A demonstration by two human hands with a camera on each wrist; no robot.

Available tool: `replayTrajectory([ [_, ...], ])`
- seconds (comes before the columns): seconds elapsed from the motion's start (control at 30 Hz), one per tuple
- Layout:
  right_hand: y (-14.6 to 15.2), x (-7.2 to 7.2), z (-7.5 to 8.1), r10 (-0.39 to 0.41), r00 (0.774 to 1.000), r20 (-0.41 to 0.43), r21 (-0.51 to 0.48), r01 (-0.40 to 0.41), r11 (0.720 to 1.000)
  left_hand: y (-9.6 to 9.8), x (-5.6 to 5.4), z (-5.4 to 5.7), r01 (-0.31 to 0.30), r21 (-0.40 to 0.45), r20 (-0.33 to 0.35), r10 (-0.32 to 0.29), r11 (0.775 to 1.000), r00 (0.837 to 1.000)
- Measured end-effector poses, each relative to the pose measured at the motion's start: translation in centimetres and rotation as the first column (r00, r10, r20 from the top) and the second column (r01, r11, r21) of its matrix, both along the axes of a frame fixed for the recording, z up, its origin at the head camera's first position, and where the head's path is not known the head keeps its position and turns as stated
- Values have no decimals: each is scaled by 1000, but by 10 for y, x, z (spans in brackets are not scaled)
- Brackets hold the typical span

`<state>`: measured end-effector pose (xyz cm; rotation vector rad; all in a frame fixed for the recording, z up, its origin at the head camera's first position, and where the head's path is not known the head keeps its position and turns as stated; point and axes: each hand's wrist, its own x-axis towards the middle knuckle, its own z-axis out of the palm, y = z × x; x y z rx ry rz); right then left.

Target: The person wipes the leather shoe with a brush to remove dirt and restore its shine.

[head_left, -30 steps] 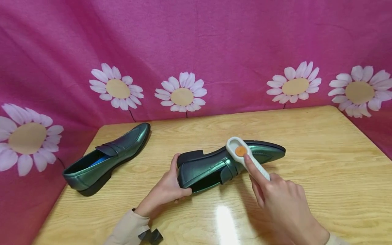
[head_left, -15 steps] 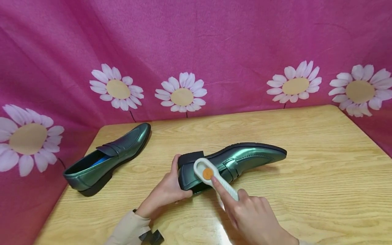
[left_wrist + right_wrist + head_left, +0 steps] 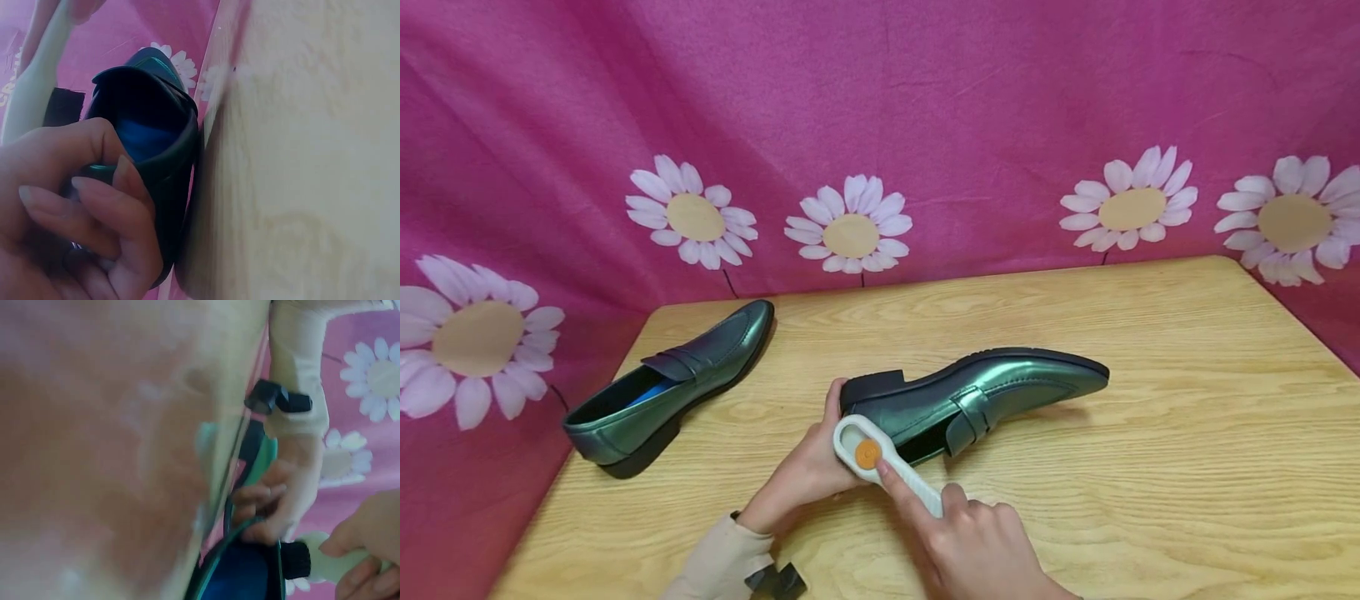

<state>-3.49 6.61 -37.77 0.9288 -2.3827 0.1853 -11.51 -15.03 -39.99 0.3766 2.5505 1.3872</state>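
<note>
A dark green metallic loafer lies tilted on its side, its toe pointing right and its sole facing away in the head view. My left hand grips it around the heel, thumb at the opening's edge. In my right hand is a white-handled brush, the index finger on its orange button. The brush head overlaps the heel side close to my left hand. Both wrist views show its black bristles beside the shoe's heel. The blue insole shows inside the opening.
Another matching loafer stands upright on the left of the wooden table. Behind the table hangs a pink cloth printed with white daisies. A black strap piece sits on the left sleeve.
My right hand has swept the brush leftward and nearer to me, from the loafer's front to its heel. My left hand keeps its grip on the heel.
</note>
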Motion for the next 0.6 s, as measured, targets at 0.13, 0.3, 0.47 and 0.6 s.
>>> replayTrajectory([
  [0.13,10,-6,7,-72,997,22,-18,72,997,4,-1,2,-43,-42,63,46,998,997],
  [0.3,31,-15,14,-165,986,29,-54,167,985,6,0,5,-76,-60,125,83,995,989],
  [0.47,48,-19,14,-191,981,11,-78,192,978,5,0,5,-78,-42,135,83,996,987],
  [0.6,51,-19,14,-194,981,18,-66,195,979,5,1,4,-80,-34,130,84,996,988],
])
